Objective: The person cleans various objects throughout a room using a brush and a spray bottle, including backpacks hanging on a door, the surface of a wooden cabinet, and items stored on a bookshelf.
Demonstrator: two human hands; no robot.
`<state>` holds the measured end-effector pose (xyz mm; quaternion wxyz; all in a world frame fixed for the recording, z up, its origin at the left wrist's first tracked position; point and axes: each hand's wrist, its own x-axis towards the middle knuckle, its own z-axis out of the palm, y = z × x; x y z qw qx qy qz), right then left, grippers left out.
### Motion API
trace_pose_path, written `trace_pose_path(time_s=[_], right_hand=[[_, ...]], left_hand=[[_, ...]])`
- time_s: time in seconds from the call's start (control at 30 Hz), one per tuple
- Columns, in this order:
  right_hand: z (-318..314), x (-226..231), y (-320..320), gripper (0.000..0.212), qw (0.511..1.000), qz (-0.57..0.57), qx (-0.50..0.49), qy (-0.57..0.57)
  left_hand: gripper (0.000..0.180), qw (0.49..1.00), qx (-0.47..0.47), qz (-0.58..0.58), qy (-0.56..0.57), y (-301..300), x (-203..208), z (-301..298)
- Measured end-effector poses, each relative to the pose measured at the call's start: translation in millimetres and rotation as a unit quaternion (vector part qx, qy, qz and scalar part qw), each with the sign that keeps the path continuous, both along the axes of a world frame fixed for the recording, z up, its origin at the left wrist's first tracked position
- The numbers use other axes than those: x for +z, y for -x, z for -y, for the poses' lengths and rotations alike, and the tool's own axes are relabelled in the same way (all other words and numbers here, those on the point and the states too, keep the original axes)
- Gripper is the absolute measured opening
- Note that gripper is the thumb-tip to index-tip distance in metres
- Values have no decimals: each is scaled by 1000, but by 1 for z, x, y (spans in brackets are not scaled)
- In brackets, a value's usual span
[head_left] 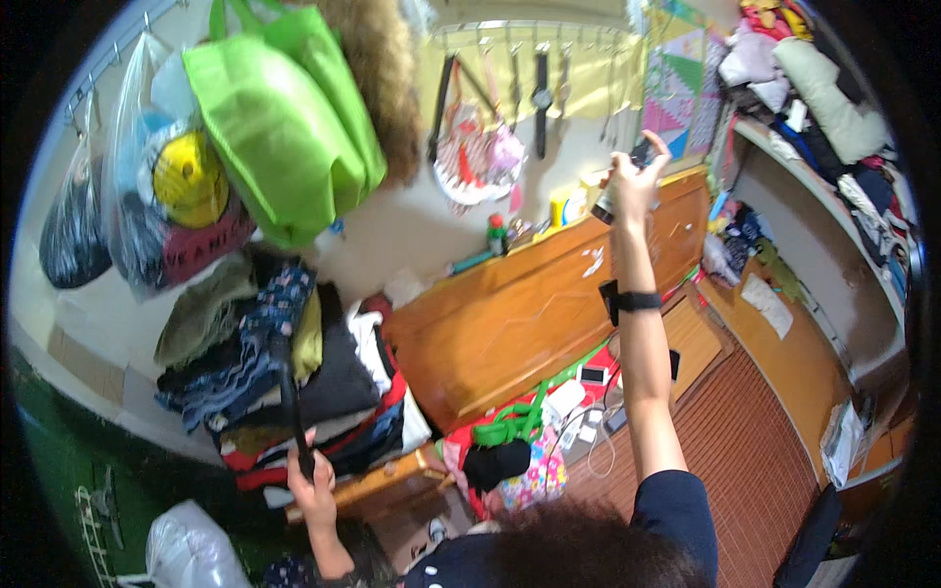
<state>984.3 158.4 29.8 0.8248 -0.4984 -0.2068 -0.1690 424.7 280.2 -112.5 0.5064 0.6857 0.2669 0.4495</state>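
My left hand (pixel 312 482) is closed round the lower end of a long, thin black rod (pixel 291 397). The rod's upper end reaches up in front of a pile of folded clothes (pixel 343 387), and its exact kind does not show. High on the right, my right hand (pixel 635 186) is raised at arm's length in front of the wall. Its fingers curl round a small dark object (pixel 604 210), mostly hidden by the hand. A black band (pixel 637 302) circles my right wrist.
A wooden headboard (pixel 510 333) leans along the wall. Above it are hanging watches (pixel 541 98), a green bag (pixel 284 127) and plastic bags (pixel 162 196). Clothes crowd a shelf (pixel 784 147) at right. Cables, a phone (pixel 593 374) and a green strap (pixel 515 419) lie below.
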Motion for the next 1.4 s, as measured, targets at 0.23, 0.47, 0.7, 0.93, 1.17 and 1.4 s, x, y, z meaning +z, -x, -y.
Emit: trace_pose_path(time_s=[0.23,0.47,0.7,0.93,1.17,1.4], right_hand=[[-36,-111,188,48,970,81,202,110],[-23,-83,248,57,961,-1,271,-54],[-39,-204,348,43,916,64,316,238],[-58,-207,454,43,855,225,415,217],[-12,-203,544,54,741,280,560,242],[44,-296,405,42,941,-272,72,188]], left_hand=[[27,994,23,107,-20,-26,18,-9],[10,987,123,105,9,11,14,-2],[13,977,180,104,41,50,6,22],[11,956,227,164,86,93,-11,51],[15,954,239,164,80,149,-22,82],[21,963,109,206,135,172,-67,104]])
